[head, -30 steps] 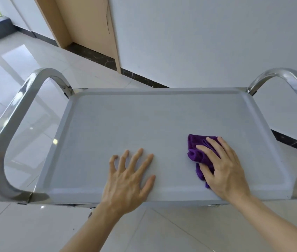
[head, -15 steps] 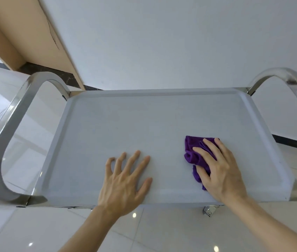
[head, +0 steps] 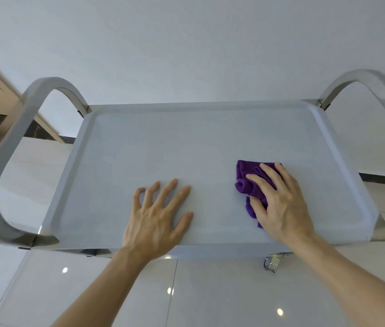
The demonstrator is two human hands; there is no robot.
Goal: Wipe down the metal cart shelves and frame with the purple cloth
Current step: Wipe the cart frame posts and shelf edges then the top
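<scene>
Head view: the right hand (head: pixel 281 199) presses flat, fingers straight, on the crumpled purple cloth (head: pixel 248 182), near-right on the grey metal cart's top shelf (head: pixel 163 142). The left hand (head: pixel 156 215) rests spread, holding nothing. The cloth looks soft, light; palm pressure should steer it.

purple cloth (head: pixel 249 179), pale grey shelf (head: pixel 163 147)

Under your palms the top shelf (head: pixel 186 142) is matt, finely grained grey metal. The handles, left (head: pixel 0 147) and right (head: pixel 375 83), are brushed steel with a soft shine. Your cloth (head: pixel 245 178) is fuzzy purple fabric; the floor (head: pixel 210 298) tiles are glossy.
</scene>
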